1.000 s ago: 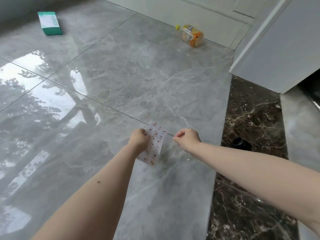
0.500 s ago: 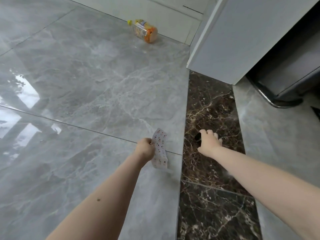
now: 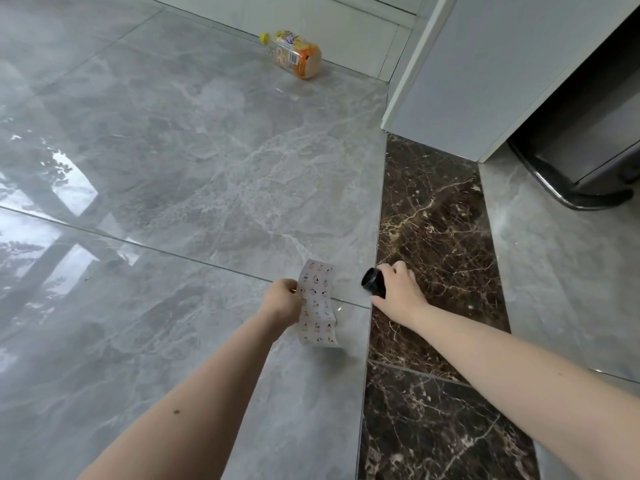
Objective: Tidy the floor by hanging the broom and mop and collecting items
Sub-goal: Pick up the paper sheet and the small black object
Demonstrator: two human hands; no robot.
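Note:
My left hand (image 3: 282,299) pinches the edge of a curled white sticker sheet (image 3: 318,304) printed with small pictures, held just above the grey floor. My right hand (image 3: 398,292) grips a small black jar (image 3: 373,281), lifted over the seam between the grey tile and the dark brown marble strip (image 3: 436,216). An orange drink bottle (image 3: 293,54) with a yellow cap lies on its side far ahead, close to the white baseboard.
A pale grey wall corner (image 3: 446,84) juts out at upper right. Behind it stands a dark unit with a curved metal foot (image 3: 554,192). Glossy grey tiles (image 3: 156,150) spread to the left and ahead, with window glare.
My right hand moved onto the brown strip, closed round the black jar and lifted it. The view swung right, so the green box left the frame. The left hand kept the sticker sheet.

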